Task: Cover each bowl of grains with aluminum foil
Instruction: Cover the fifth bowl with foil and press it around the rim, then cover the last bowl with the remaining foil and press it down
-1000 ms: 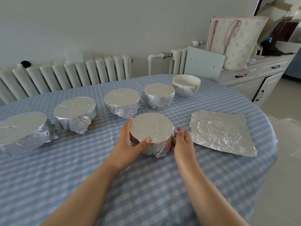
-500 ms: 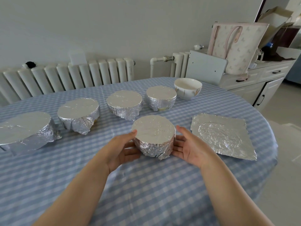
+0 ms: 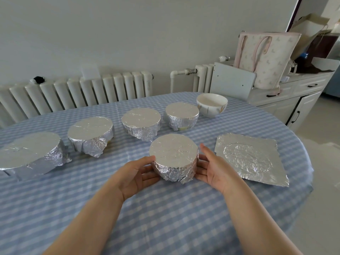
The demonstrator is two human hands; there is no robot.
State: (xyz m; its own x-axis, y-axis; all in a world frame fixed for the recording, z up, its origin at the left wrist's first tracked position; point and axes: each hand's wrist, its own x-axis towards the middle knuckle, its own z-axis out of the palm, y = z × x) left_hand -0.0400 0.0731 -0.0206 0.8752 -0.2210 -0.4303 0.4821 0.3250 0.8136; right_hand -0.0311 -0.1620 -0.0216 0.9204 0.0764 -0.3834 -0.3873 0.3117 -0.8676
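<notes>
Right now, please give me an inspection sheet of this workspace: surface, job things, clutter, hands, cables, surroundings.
Surface: round table under a blue checked cloth.
Job things: five foil-covered bowls; the near bowl sits between the hands, four more stand in a row behind. One white bowl is uncovered. A creased foil sheet lies flat at the right.
Clutter: nothing seen.
Hands: left hand and right hand flank the near bowl, fingers straight, touching its foil sides.
Cables: nothing seen.
Surroundings: radiator along the wall; cabinet with a tote bag.
</notes>
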